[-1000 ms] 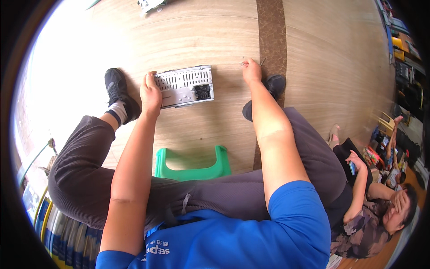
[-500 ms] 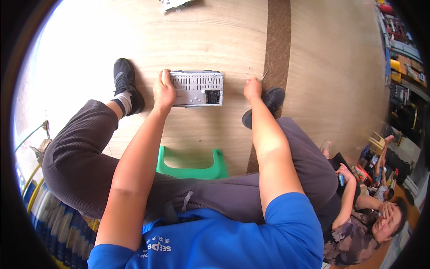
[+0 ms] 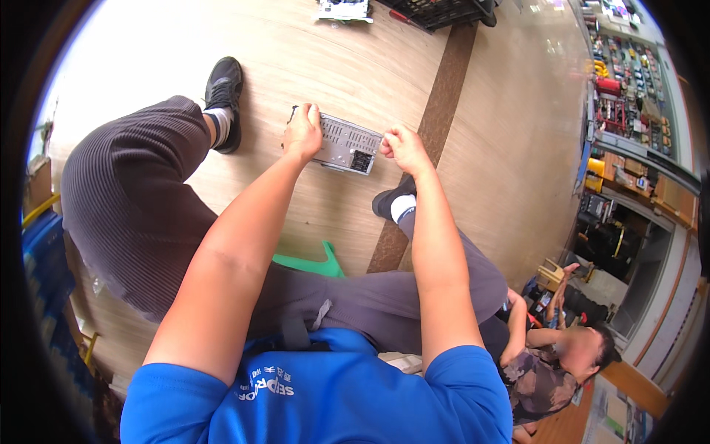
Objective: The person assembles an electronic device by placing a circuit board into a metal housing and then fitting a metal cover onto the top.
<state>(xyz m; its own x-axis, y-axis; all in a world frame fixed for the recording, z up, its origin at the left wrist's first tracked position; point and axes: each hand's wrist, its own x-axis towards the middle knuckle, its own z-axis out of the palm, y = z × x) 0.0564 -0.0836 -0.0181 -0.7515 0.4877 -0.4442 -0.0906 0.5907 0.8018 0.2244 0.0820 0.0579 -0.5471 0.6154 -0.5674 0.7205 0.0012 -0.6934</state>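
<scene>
The wood floor [image 3: 310,52] spreads pale and wide, crossed by a dark inlaid strip [image 3: 436,126] that runs up past the right hand. The seated person's grey-trousered legs [image 3: 133,200] splay to either side, a black shoe [image 3: 224,96] to the left, and a green stool [image 3: 314,263] shows between the knees. Down at the lower right another person [image 3: 555,362] sits by shelves of goods. The metal box [image 3: 346,144], a flat perforated steel casing with sockets on its near face, is held low over the floor between the feet, tilted a little. It looks rigid and moderately heavy, with thin sheet edges that could be sharp; the short ends seem the sound places to grip. The left hand [image 3: 302,133] is closed over the box's left end, thumb on top. The right hand [image 3: 401,146] is curled narrow at the right corner, touching it; whether it pinches something small cannot be told. Open floor lies ahead and leftward.
</scene>
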